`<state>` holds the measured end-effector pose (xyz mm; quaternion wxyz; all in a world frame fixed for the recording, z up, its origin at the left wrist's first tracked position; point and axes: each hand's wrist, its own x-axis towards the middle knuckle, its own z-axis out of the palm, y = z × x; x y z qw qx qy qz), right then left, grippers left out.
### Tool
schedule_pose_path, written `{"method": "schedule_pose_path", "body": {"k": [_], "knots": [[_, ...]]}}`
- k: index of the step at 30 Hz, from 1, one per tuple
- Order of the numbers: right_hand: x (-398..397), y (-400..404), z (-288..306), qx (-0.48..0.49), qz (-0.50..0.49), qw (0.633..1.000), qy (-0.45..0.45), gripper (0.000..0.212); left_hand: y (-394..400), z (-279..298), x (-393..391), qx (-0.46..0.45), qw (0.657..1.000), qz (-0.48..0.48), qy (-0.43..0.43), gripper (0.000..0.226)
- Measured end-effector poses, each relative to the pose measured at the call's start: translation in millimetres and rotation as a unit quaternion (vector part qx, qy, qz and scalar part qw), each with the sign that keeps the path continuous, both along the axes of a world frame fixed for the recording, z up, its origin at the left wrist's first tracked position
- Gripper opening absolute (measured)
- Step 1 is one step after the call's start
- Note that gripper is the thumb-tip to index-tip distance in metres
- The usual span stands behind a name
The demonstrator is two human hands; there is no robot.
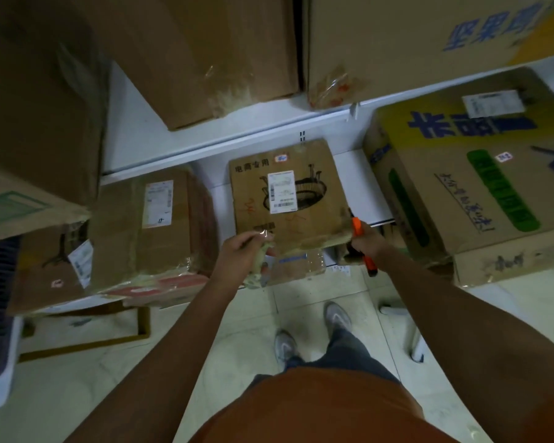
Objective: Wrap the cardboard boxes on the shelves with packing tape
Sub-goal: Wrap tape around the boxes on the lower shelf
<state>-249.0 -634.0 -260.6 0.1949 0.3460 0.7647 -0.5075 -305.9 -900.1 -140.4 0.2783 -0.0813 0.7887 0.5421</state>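
Two hands work at the near edge of a small cardboard box (285, 199) that sits on the lower white shelf (352, 174), between two other cartons. The left hand (245, 254) has thumb and fingertips pinched on a crinkled strip of clear packing tape (259, 233) at the box's near left corner; more yellowed tape bunches under the palm. The right hand (367, 241) is curled around the orange handle of a tape dispenser (363, 247), held against the box's near right corner, with the handle's end poking out below the fist.

On the box top, black characters read "电商专用" beside a small red and blue logo, above a line drawing of a round ceiling lamp. A white shipping label (281, 191) with barcodes is stuck over the drawing; its print is too small to read. Faint red handwriting crosses the cardboard to the left of the label and below it.

Left of it lies a taped brown box (160, 231) carrying a long white label, illegible. Right of it stands a large yellow-and-brown carton (480, 177) with big blue characters, a green band of characters and a white label, all seen at an angle and hard to make out. On the upper shelf (186, 135) rest bigger cartons, one (429, 39) printed with blue characters.

Below, grey sneakers (311, 330) stand on pale floor tiles (211, 350).
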Motion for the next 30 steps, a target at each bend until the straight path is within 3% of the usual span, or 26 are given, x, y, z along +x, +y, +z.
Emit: {"method": "schedule_pose_path", "body": {"k": [2, 4, 5, 9, 14, 16, 22, 26, 28, 30], "knots": [[10, 0, 10, 0.031, 0.039, 0.999, 0.011, 0.04, 10, 6, 1, 0.013, 0.999, -0.037, -0.014, 0.015], [17, -2, 26, 0.048, 0.003, 0.998, 0.03, 0.067, 21, 14, 1, 0.039, 0.997, -0.061, -0.039, 0.018], [23, -1, 31, 0.056, -0.018, 0.997, 0.043, 0.07, 28, 17, 1, 0.062, 0.994, -0.07, -0.058, 0.021], [61, 11, 72, 0.084, -0.105, 0.985, 0.111, 0.066, 60, 25, 6, 0.152, 0.972, -0.12, -0.132, 0.025], [144, 38, 119, 0.18, -0.3, 0.931, 0.107, 0.029, 121, 15, 29, 0.14, 0.958, -0.213, -0.134, 0.029], [178, 59, 123, 0.181, -0.389, 0.897, 0.11, 0.025, 148, 8, 42, 0.119, 0.955, -0.24, -0.129, 0.033], [254, 130, 83, 0.026, -0.516, 0.849, 0.111, 0.029, 198, -12, 90, 0.049, 0.961, -0.26, -0.073, 0.034], [264, 174, 40, -0.101, -0.587, 0.794, 0.119, 0.016, 222, -44, 106, 0.019, 0.971, -0.235, -0.045, 0.038], [260, 192, 23, -0.123, -0.594, 0.789, 0.096, 0.022, 233, -70, 111, 0.003, 0.978, -0.197, -0.064, 0.042], [253, 208, 9, -0.141, -0.582, 0.797, 0.077, 0.033, 249, -57, 127, -0.014, 0.985, -0.161, -0.067, 0.044]]}}
